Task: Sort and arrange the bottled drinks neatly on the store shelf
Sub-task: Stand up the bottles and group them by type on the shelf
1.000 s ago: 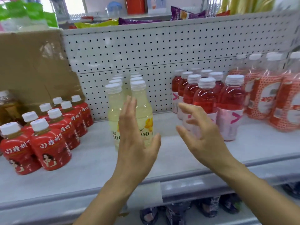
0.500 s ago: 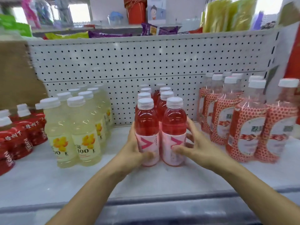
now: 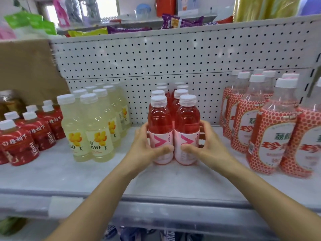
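Gripping the pink bottles (image 3: pixel 181 93) from both sides, mid-shelf. With the left hand (image 3: pixel 145 148): curled round the near-left bottle (image 3: pixel 159 122), thumb laid across the label front, fingers wrapped behind its left side. With the right hand (image 3: pixel 207 146): curled round the near-right bottle (image 3: pixel 187 122), thumb on the label front, fingers bent round its right side. Pressing those two together, touching side by side, upright, white caps on. Right behind the near pair: more pink bottles in two rows running far toward the pegboard (image 3: pixel 156 58); exact count hard to tell. Standing on the white shelf (image 3: pixel 86 174), set back from the near edge.

To the left, apart from the pink group: pale yellow bottles (image 3: pixel 99 129) in two rows, upright. Further left: short red bottles (image 3: pixel 19 143), also in rows, cut off by the frame edge. To the right, apart from the right hand: red-dotted bottles (image 3: pixel 274 136), upright, bunched in rows. Far left, behind the red ones: brown cardboard (image 3: pixel 26 70) against the pegboard. Above: snack packets (image 3: pixel 182 21) on an upper level, blurred. Along the near edge: grey price rail (image 3: pixel 156 209) with a white tag (image 3: pixel 64 206) at left.
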Demonstrator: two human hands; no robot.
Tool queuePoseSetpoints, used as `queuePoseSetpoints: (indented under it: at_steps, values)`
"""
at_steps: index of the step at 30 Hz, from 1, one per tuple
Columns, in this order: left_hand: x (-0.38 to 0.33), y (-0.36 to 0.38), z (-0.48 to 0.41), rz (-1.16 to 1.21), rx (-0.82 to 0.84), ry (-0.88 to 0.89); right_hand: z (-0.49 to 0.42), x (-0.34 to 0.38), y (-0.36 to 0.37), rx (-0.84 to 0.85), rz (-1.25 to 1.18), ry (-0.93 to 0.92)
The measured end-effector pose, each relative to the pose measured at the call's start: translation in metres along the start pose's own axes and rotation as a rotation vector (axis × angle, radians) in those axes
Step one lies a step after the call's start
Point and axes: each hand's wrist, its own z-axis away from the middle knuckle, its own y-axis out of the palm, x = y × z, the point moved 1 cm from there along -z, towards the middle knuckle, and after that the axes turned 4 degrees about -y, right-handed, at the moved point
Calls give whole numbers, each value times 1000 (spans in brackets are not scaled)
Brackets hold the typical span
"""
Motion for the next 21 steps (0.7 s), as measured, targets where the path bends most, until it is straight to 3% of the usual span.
queuePoseSetpoints:
  at_steps: [3,8,13,16,19,21]
  values:
    - [-1,-7,-3,-139,-85,50,1,4,2,-55,55,-8]
    - [-3,-20,-10,-136,73,38,0,6,1,-19,66,11]
    - [-4,-19,-9,-143,80,45,5,11,4,-15,50,30]
    - [-6,-12,3,-230,-130,134,13,14,5,-22,82,18]
    - [-19,2,32,-319,-439,444,32,19,-3,-125,193,-89]
    - [-32,20,47,-297,-401,571,49,23,-19,-233,256,-246]
